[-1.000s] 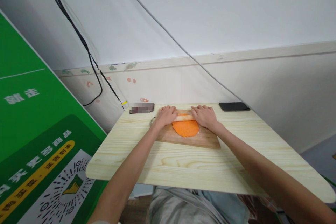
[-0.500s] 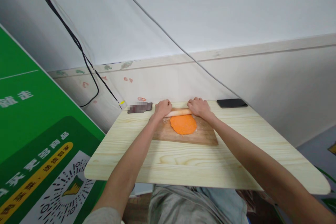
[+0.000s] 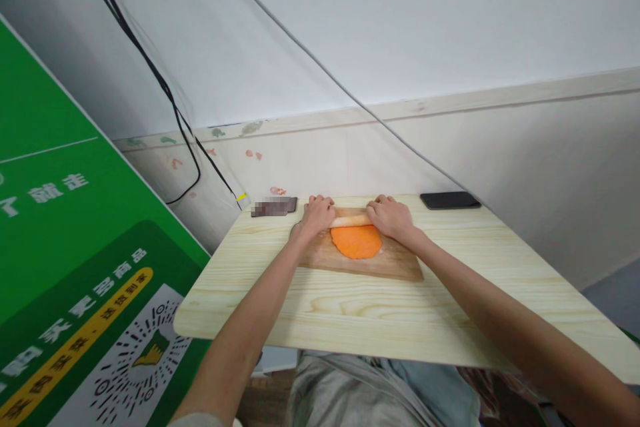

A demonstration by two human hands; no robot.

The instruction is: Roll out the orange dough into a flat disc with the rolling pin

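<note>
Left hand: curled around rolling pin, left end | Right hand: curled around right end | Orange dough: lay flat on board

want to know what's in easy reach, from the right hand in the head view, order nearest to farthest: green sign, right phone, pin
1. Pin: right end under the right hand
2. Right phone: just to its right
3. Green sign: far left, past the table

A flat black rectangular phone lies by the white painted wall; thin black cables hang near a green printed panel.
</note>
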